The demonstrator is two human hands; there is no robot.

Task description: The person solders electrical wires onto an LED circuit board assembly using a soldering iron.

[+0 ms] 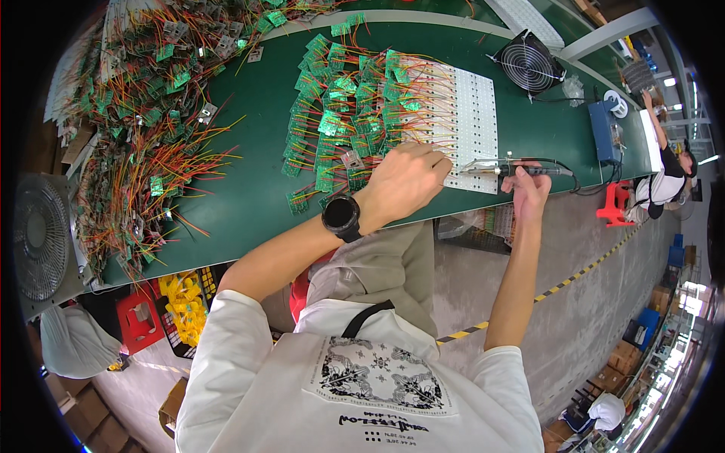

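Note:
A white perforated board [477,113] lies near the bench's front edge, with rows of orange and red wires [432,98] running onto it from small green circuit boards [330,123]. My left hand [408,181] rests over the board's near left corner, its fingers pinched together by the wire ends. What they pinch is too small to make out. In my right hand [526,189] is a soldering iron [532,171], held from the right with its thin metal tip pointing left, close to my left fingertips. A thin metal tube runs along the iron's upper side.
Left on the green bench [253,181] is a large heap of wired circuit boards [151,136]. A black fan [526,64] stands at the back right, near a blue soldering station [602,128] and a solder spool [616,104]. A person [664,181] works beyond a red stool [615,204].

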